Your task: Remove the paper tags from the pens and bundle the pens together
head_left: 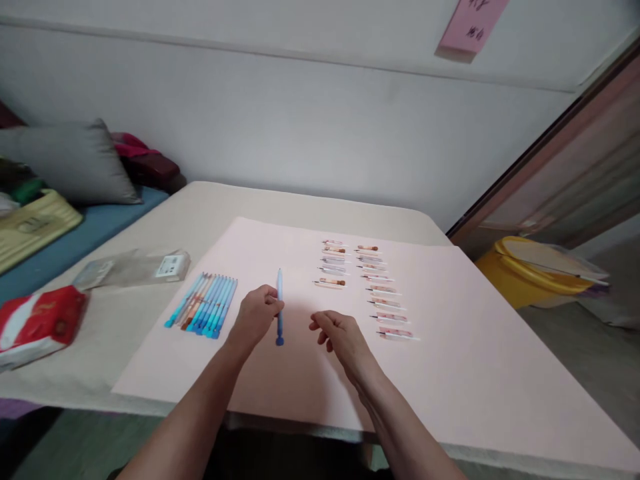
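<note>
My left hand (256,315) is closed round a blue pen (279,303) and holds it upright above the pink paper sheet (450,360). Just to the right of the pen, my right hand (339,333) hovers with its fingers loosely curled and apart, holding nothing. A row of several blue pens (204,305) lies side by side on the sheet to the left of my left hand. Two columns of small pen parts (370,287) are laid out on the sheet beyond my right hand.
The sheet lies on a beige table (200,207). A clear plastic packet (134,267) and a red-and-white tissue pack (37,323) lie at the table's left. A grey pillow (75,160) sits on a bed at left. A yellow bin (530,270) stands at right.
</note>
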A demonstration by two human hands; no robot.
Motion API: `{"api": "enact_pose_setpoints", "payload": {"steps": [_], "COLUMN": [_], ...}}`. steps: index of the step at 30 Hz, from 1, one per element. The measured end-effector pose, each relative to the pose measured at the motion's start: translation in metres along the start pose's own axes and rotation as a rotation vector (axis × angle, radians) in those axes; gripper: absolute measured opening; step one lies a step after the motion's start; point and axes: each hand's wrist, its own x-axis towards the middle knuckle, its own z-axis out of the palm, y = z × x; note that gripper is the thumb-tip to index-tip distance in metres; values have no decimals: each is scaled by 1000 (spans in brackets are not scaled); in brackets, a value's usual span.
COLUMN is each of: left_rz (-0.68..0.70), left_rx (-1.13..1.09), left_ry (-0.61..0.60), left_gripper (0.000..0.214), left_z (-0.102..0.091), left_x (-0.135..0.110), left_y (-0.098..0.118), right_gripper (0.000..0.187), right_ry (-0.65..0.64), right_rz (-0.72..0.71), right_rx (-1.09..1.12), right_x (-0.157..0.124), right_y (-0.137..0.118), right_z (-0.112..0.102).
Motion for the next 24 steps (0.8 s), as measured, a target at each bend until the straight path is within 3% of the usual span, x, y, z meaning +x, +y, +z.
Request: {"api": "enact_pose_setpoints", "payload": {"steps": [4, 7, 16, 24], "left_rz": [-28, -104, -138, -143], "left_rx": [703, 920, 1047, 1062], "left_ry": [133, 108, 132, 76], "left_gripper": [19, 25, 30, 33], "left_z": [-29, -43, -52, -54], "left_x": [12, 19, 33, 35], "left_y": [-15, -26, -42, -44], "right_gripper": [30, 27, 24, 24], "right_ry": [-4, -12, -17, -8], "right_rz": [10, 10, 14, 17], "right_rx": [-2, 6, 9, 31], "right_x": [-1, -2, -1, -1], "right_y": [-5, -7, -9, -11], "right_z": [-1, 0, -2, -4]}}
